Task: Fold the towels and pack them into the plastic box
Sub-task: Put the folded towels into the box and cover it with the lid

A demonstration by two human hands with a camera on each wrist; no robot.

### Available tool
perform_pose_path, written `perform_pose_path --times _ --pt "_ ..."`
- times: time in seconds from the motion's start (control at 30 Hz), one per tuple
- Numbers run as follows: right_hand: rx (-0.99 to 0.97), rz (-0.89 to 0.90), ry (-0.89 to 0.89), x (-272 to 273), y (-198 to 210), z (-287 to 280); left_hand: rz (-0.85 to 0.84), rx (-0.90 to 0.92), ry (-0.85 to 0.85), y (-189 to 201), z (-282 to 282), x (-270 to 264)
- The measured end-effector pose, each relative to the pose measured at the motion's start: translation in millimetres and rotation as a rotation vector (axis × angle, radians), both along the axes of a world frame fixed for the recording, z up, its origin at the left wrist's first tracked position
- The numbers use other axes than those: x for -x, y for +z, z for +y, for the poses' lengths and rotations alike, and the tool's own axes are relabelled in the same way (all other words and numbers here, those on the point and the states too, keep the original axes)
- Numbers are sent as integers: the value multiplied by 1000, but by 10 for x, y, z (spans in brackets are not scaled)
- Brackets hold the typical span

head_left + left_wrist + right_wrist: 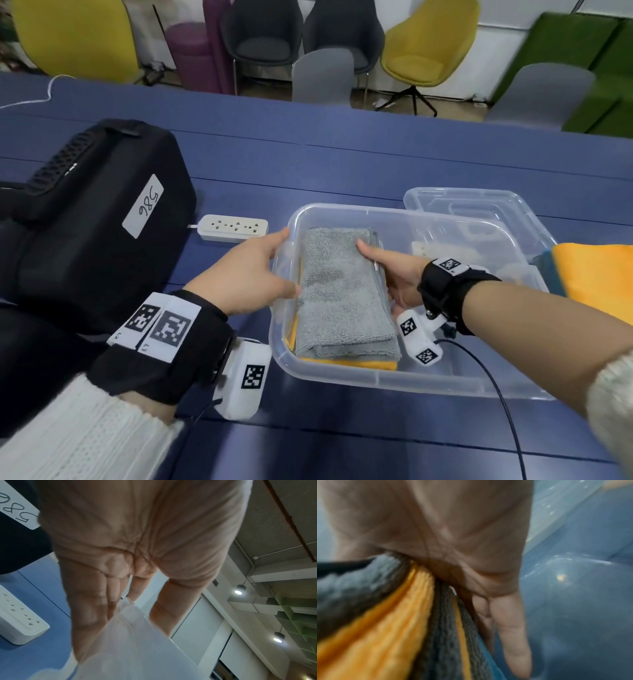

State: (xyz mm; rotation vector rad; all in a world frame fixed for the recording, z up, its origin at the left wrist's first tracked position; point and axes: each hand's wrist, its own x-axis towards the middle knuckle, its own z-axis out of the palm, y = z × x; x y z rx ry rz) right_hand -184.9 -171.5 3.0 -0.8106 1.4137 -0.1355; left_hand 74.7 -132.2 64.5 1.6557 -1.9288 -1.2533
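A clear plastic box (pixel 376 375) sits on the blue table. In its left half lies a folded grey towel (pixel 339 291) on top of a folded yellow towel (pixel 359 364). My left hand (pixel 270 267) straddles the box's left wall (pixel 133 649), thumb inside by the towel's edge and fingers outside along the rim. My right hand (pixel 387 270) is inside the box at the stack's right edge. Its thumb lies on the grey towel and its fingers (pixel 510 628) run down beside the grey and yellow layers (pixel 393 628).
The box's clear lid (pixel 479 202) lies behind the box. Another yellow towel (pixel 596 277) lies at the right edge. A white power strip (pixel 233 229) and a large black case (pixel 96 219) sit left of the box. Chairs stand beyond the table.
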Motion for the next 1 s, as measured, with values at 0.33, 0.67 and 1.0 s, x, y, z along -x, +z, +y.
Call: perform_pose_path --times 0.33,0.67,1.0 --pt "-48 21 151 101 69 77 -10 -28 24 58 24 24" --pt "-137 35 355 -73 39 187 -10 -70 18 128 46 57" --pt "-222 286 716 74 111 113 -46 -47 68 248 141 173"
